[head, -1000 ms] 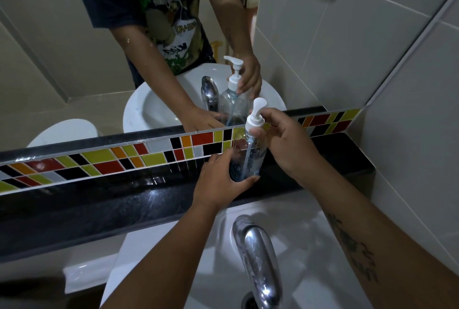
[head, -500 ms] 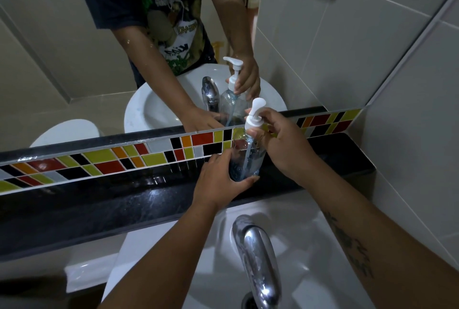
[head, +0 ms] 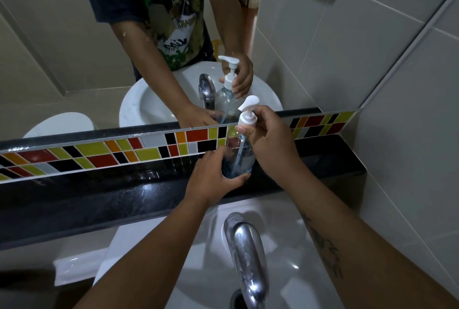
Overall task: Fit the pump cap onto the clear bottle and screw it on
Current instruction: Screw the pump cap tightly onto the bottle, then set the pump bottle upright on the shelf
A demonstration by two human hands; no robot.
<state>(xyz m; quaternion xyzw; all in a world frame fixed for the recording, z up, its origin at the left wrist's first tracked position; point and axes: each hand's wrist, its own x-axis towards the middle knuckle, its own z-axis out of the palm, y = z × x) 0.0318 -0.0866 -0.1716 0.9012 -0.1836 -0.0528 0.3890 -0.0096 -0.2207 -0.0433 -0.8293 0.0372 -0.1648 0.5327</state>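
A clear bottle (head: 239, 157) with bluish liquid in its lower part stands upright on the black stone ledge (head: 124, 197) behind the basin. My left hand (head: 211, 179) wraps around the bottle's base. The white pump cap (head: 247, 116) sits on the bottle's neck, its tube reaching down inside. My right hand (head: 270, 139) grips the cap's collar from the right with thumb and fingers. The nozzle points up and to the right.
A chrome tap (head: 246, 254) rises over the white basin (head: 285, 246) just below my arms. A coloured tile strip (head: 99, 154) and a mirror (head: 74, 47) back the ledge; the mirror reflects the person, bottle and hands. A tiled wall (head: 409, 134) closes the right side.
My right hand has turned on the pump cap's collar and the nozzle has swung slightly. The bottle and my left hand have stayed in place.
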